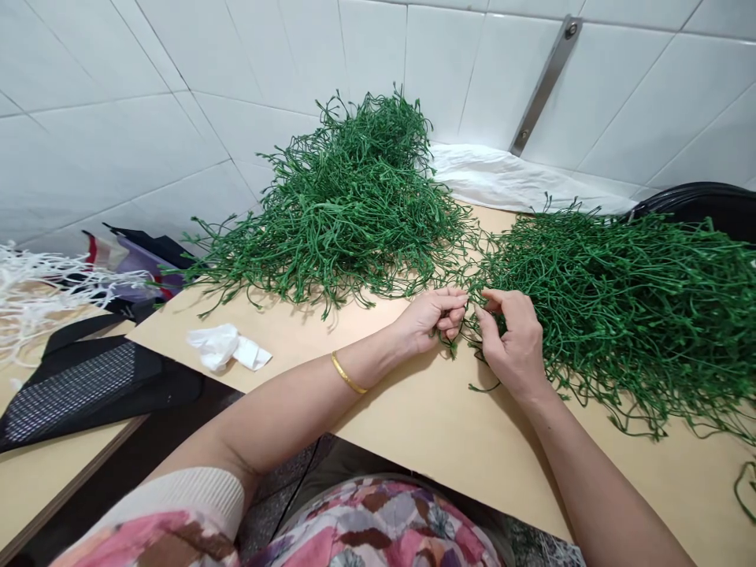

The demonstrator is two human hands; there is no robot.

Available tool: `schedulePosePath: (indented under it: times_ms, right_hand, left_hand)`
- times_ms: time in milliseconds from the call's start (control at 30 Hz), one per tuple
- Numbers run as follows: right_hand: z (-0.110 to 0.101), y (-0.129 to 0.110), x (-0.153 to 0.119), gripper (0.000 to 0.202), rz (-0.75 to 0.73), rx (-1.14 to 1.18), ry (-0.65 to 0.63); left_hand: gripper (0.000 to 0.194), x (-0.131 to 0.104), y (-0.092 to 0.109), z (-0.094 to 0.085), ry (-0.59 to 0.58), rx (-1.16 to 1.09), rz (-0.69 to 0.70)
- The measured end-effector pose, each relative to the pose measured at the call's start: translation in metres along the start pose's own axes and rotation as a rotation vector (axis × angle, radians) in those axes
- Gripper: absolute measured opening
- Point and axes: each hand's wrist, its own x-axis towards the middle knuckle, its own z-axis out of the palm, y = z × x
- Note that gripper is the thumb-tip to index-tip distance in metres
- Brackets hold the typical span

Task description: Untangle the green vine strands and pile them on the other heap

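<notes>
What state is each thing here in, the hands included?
Left hand: fingers curled on a green strand
Right hand: bent, thumb near forefinger; grip unclear
Left green pile: heaped high, tangled
Right green pile: spread lower, tangled
White tissue: crumpled, on the table
White cloth: rumpled, against the wall
White strands: loose, tangled
Metal bracket: fixed to the wall
Gold bracelet: worn on left forearm

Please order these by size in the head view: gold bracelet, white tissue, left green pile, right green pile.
1. Left green pile, right green pile: too similar to rank
2. White tissue
3. Gold bracelet
</notes>
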Motion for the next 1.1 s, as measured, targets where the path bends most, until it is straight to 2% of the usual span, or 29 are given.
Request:
schedulePosePath:
  times_ms: [67,200,367,500,633,767,967,1100]
  right_hand:
    - [0.001,0.0,-0.001,0.014,0.009,-0.003,0.0]
    - [0.004,0.0,-0.001,0.016,0.037,0.036,-0.124]
    - [0.003,0.001,0.001,0.017,0.193,0.299,-0.178]
    - [-0.001,-0.001,0.004,0.018,0.338,0.511,-0.242]
    - [-0.003,-0.003,0.004,0.021,0.373,0.403,-0.232]
    - [-0.005,-0.005,0.003,0.022,0.34,0.204,-0.216]
    - [-0.008,-0.006,0.005,0.023,0.231,-0.059,-0.261]
    - [-0.016,0.001,0.01,0.029,0.108,0.043,-0.36]
  left_hand:
    - [0.01,0.0,0.0,0.0,0.011,-0.009,-0.003]
    - [0.009,0.002,-0.001,-0.002,0.003,-0.007,0.011]
    - [0.009,0.002,-0.003,-0.002,-0.028,0.026,0.019]
    - [0.011,-0.001,-0.004,0.0,-0.012,0.151,0.036]
    - [0.005,-0.004,-0.003,0.005,0.04,0.295,0.113]
    - [0.004,-0.005,-0.004,0.008,0.054,0.363,0.186]
    - [0.006,-0.006,-0.004,0.01,0.064,0.316,0.128]
    - [0.009,-0.008,0.003,0.008,-0.003,0.292,0.033]
